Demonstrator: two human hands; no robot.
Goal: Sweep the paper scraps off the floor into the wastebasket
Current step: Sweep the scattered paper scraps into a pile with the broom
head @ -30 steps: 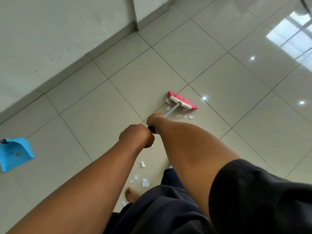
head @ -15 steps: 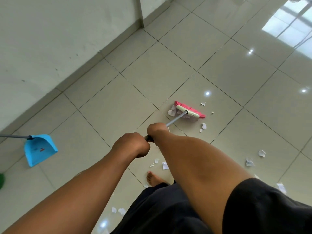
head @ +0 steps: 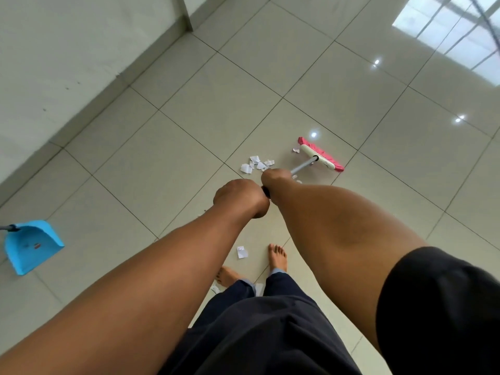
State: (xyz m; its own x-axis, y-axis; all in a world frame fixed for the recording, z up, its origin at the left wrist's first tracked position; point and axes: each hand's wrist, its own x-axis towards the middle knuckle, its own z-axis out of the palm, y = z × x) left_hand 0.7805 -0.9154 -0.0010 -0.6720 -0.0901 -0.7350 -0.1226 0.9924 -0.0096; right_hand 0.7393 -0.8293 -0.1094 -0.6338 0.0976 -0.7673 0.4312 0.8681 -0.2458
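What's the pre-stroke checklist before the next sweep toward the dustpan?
1. Grip: left hand and right hand both hold the broom handle: ok.
2. Broom head down on the floor: cannot tell.
3. Scrap pile gathered beside the head, on the dustpan side: ok.
4. Stray scrap near the feet, outside the pile: not ok.
5. Blue dustpan in view, far left, well apart from the pile: ok.
6. Wastebasket location: not in view, cannot tell.
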